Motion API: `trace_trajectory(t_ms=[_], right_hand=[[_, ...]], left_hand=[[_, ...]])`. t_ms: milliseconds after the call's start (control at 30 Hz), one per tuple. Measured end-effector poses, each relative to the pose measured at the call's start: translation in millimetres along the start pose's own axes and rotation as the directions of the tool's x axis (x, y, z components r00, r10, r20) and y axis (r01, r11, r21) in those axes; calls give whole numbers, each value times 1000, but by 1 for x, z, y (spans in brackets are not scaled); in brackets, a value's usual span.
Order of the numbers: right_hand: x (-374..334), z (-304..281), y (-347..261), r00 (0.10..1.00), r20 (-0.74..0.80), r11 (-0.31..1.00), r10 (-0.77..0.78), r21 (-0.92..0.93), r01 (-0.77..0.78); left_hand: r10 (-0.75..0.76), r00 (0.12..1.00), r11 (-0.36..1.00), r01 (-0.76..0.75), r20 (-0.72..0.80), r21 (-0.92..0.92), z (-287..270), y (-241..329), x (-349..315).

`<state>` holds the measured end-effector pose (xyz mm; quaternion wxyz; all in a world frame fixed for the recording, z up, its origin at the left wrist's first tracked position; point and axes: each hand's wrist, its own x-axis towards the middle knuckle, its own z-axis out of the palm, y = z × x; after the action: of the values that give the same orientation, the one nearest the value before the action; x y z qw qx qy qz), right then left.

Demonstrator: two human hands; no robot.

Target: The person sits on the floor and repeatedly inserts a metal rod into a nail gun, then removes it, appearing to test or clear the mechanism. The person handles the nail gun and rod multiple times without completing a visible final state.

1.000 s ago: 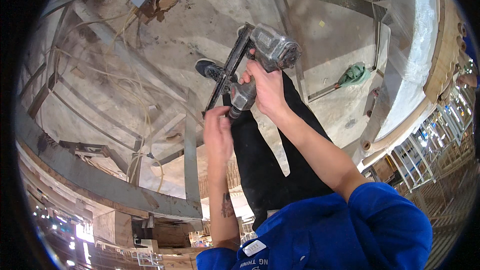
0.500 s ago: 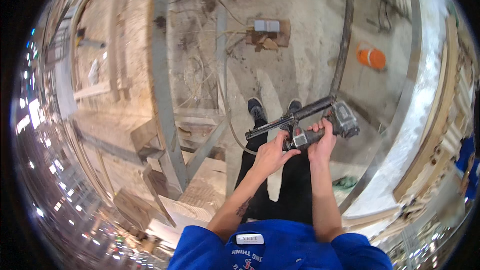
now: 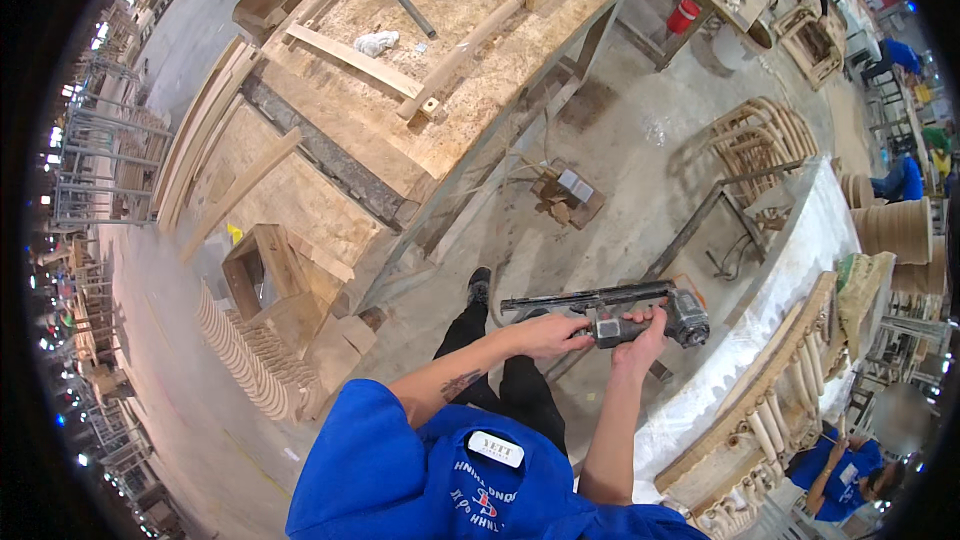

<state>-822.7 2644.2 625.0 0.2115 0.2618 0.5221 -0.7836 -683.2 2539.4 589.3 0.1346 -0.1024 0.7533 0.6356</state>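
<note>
A black and grey nail gun (image 3: 688, 318) is held level in front of my body, its long magazine pointing left. My right hand (image 3: 640, 342) wraps round the handle close to the gun's head. My left hand (image 3: 546, 336) has its fingers closed at the handle's other end, where the fitting is mostly covered. Left and ahead, a workbench (image 3: 455, 140) carries a curved wooden frame (image 3: 470, 48), a hammer (image 3: 410, 6) and a crumpled white piece (image 3: 375, 43).
To my right stands a white-covered surface (image 3: 790, 270) with wooden spindled pieces (image 3: 770, 420) beside it. A small box (image 3: 575, 185) lies on the floor ahead. Curved wooden parts (image 3: 765, 135) are stacked beyond. A co-worker (image 3: 840, 475) in blue is at lower right.
My view has swung left, bringing more of the workbench and the co-worker into sight. Both hands stay on the nail gun, which now lies more level.
</note>
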Motion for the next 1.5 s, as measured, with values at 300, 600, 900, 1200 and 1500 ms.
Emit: trace_trajectory(t_ms=[300, 600, 900, 1200, 1500], right_hand=[[-48, -12, -3, 988, 125, 992, 93, -97, -81], [-95, -63, 12, 972, 32, 973, 231, -24, -231], [-94, -77, 15, 932, 5, 921, 362, 153, -359], [-38, -117, 16, 949, -192, 960, 250, 175, -218], [-65, -101, 31, 973, -81, 969, 217, -100, -225]], left_hand=[[-47, 998, 995, 49, 31, -82, 11, 35, -67], [-199, 946, 919, 270, 256, -287, 38, 48, -121], [-415, 838, 807, 519, 353, -281, 30, 66, -114], [-409, 749, 731, 611, 521, -304, 27, 79, -145], [-376, 878, 915, 301, 297, 270, 56, 100, -134]])
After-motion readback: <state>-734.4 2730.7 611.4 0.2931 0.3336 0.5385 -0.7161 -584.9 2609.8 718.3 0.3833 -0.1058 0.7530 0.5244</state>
